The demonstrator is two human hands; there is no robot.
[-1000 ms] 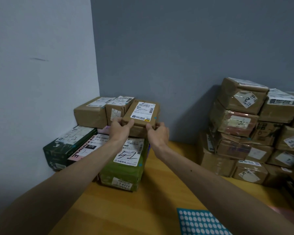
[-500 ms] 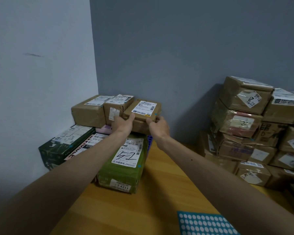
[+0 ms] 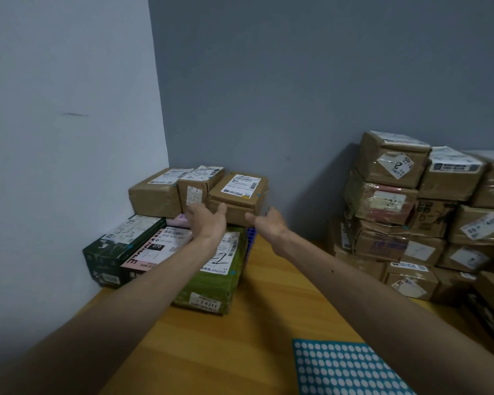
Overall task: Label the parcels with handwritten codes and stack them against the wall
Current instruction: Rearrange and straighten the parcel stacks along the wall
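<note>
A small brown parcel (image 3: 238,195) with a white shipping label lies on top of the corner stack, to the right of two other brown parcels (image 3: 154,192) (image 3: 198,183). My left hand (image 3: 207,220) and my right hand (image 3: 265,223) are just in front of it with relaxed fingers, holding nothing. My left thumb points up near the parcel's front face. Below lie a green parcel (image 3: 211,280) with a handwritten code, a pink-and-black parcel (image 3: 154,249) and a dark green box (image 3: 117,246).
A tall pile of brown parcels (image 3: 411,212) stands against the grey wall at the right. A teal sheet of round white stickers (image 3: 345,369) lies on the wooden table (image 3: 226,352) near the front edge. The white wall closes the left side.
The small brown parcel has been set down on the stack and both hands have let go of it, drawing slightly back.
</note>
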